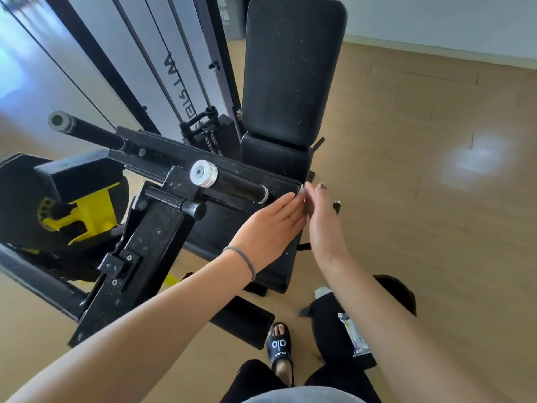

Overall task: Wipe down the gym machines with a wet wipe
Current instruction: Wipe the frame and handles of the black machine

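Note:
A black gym machine stands before me, with a padded seat [232, 228] and an upright backrest [290, 68]. A roller bar with a silver end cap [229, 181] crosses the seat's far edge. My left hand [270, 225] reaches over the seat with straight fingers, whose tips touch a small white wet wipe [302, 193]. My right hand [322, 219] meets it from the right, fingers pointing up, and pinches that wipe at the seat's far right corner. Most of the wipe is hidden between the two hands.
A wet wipe packet [356, 335] lies on a black bag [331, 330] on the wooden floor by my sandalled foot [279, 353]. The machine's frame, its yellow part [87, 216] and the weight stack [215, 135] fill the left. A grey bin [232, 16] stands behind.

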Action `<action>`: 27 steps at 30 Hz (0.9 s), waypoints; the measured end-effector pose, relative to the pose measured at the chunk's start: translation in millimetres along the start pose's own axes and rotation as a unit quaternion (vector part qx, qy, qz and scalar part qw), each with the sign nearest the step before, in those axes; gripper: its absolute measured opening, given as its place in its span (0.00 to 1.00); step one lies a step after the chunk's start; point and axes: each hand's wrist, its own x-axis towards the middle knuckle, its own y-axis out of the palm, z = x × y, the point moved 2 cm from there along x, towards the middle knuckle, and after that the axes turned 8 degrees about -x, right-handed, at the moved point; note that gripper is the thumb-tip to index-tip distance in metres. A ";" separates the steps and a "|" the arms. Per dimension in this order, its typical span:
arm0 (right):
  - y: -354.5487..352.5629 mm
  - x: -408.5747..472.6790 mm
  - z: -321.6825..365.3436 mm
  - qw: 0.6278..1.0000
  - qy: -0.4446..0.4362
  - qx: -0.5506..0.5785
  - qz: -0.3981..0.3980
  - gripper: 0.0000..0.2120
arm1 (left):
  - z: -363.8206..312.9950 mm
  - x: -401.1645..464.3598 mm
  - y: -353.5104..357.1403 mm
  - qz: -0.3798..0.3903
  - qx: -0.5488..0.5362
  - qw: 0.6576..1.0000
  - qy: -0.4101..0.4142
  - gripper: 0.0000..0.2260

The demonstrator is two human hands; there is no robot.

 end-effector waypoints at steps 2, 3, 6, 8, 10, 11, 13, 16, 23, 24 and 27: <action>13.4 -10.3 -12.3 0.999 0.007 0.036 -0.004 0.25 | 1.6 -8.2 0.5 -0.034 -0.052 0.998 -0.011 0.30; 20.6 -15.9 -15.1 0.998 0.015 0.056 -0.010 0.25 | 2.0 -10.0 0.1 -0.065 -0.090 0.994 -0.025 0.29; 29.4 -19.4 -20.7 0.994 0.032 0.104 0.010 0.25 | 2.3 -19.1 -0.6 -0.186 -0.276 0.939 -0.089 0.24; 29.9 -13.4 -15.3 0.992 0.045 0.115 0.011 0.26 | 0.0 -37.2 -2.5 -0.266 -0.390 0.871 -0.136 0.18; 33.0 -1.1 -9.6 0.985 0.091 0.147 -0.002 0.32 | 0.0 -59.6 -7.8 -0.326 -0.471 0.790 -0.218 0.09; 36.4 3.0 -4.9 0.985 0.104 0.139 -0.021 0.37 | 0.7 -69.6 -10.0 -0.346 -0.507 0.739 -0.276 0.07; 42.9 15.5 -3.2 0.991 0.065 0.109 -0.043 0.42 | 8.0 -79.4 -16.9 -0.369 -0.596 0.588 -0.404 0.08; 47.5 35.6 -18.4 0.983 0.082 0.148 -0.065 0.48 | 34.2 -71.2 -33.5 -0.387 -0.742 0.302 -0.456 0.11; 70.4 -3.2 -6.3 0.953 0.178 0.230 -0.088 0.33 | 74.7 -39.9 -50.4 -0.437 -0.774 0.180 -0.421 0.18; 69.3 -2.8 0.6 0.967 0.126 0.192 -0.114 0.32 | 74.7 -39.6 -50.1 -0.436 -0.779 0.177 -0.414 0.18; 59.5 25.4 20.4 0.989 0.010 0.075 -0.125 0.30 | 76.2 -41.4 -48.4 -0.437 -0.783 0.196 -0.396 0.19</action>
